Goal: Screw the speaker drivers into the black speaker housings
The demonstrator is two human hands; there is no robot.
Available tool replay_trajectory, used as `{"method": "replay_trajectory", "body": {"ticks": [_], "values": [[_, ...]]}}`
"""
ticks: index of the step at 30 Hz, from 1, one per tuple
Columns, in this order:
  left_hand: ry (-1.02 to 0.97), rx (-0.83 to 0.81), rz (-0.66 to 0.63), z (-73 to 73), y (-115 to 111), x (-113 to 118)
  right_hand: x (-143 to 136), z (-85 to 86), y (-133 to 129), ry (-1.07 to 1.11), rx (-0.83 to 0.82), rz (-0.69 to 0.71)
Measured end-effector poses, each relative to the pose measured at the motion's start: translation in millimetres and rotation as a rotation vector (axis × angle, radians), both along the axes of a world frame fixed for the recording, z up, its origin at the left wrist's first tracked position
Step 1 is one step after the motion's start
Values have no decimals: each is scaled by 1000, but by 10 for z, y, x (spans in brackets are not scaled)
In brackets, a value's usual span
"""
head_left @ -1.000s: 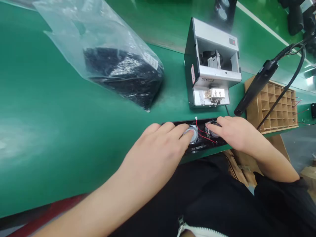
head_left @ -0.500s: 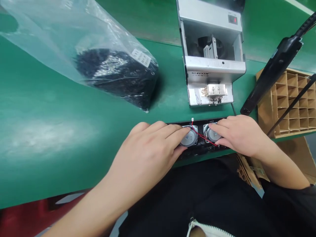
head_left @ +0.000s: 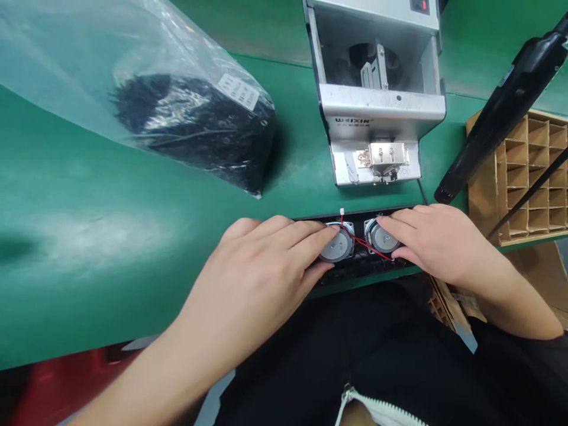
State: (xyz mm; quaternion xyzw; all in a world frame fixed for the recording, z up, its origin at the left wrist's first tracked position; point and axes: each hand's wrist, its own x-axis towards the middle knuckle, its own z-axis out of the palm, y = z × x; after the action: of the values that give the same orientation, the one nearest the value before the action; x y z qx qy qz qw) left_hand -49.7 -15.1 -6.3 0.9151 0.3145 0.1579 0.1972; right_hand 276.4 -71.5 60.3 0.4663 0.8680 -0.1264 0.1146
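Note:
Two round grey speakers sit side by side in a long black housing [head_left: 359, 269] at the bench's near edge. My left hand [head_left: 261, 260] is closed around the left speaker [head_left: 338, 245], fingers on its upper side and thumb below. On the other one, the right speaker [head_left: 384, 238], my right hand [head_left: 437, 239] has its fingertips and thumb pressed to the right side. Thin red and black wires [head_left: 366, 244] run between the speakers, and a small white connector [head_left: 342, 211] sticks up past the housing's far edge. My hands hide both ends of the housing.
Beyond the housing stands a silver machine [head_left: 384, 103] marked WEIXIN. A clear plastic bag [head_left: 195, 124] of small black parts lies to the left. On the right are a black electric screwdriver [head_left: 492, 118] and a divided cardboard box [head_left: 486, 195].
My view has shifted slightly, so the machine and the bag appear a little higher and further left. Both hands keep their places on the speakers.

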Motion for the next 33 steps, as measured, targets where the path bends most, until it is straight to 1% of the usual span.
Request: {"method": "replay_trajectory", "body": {"ticks": [4, 8, 15, 19, 23, 26, 30, 33], "values": [[24, -9, -26, 20, 2, -7, 2, 16, 1, 3, -8, -31], [12, 10, -25, 21, -6, 10, -17, 14, 9, -5, 0, -25], [17, 23, -21, 12, 4, 47, -50, 13, -14, -25, 2, -61], [17, 41, -25, 7, -2, 49, -29, 4, -20, -34, 12, -36], [18, 18, -24, 3, 12, 41, 0, 7, -24, -22, 37, 5], [5, 11, -8, -7, 15, 39, -8, 9, -36, -27, 41, 9], [-7, 25, -22, -17, 4, 43, -27, -18, -60, -54, 70, 12], [13, 24, -15, -13, -9, 42, -17, -46, -61, -18, 82, 28]]}}
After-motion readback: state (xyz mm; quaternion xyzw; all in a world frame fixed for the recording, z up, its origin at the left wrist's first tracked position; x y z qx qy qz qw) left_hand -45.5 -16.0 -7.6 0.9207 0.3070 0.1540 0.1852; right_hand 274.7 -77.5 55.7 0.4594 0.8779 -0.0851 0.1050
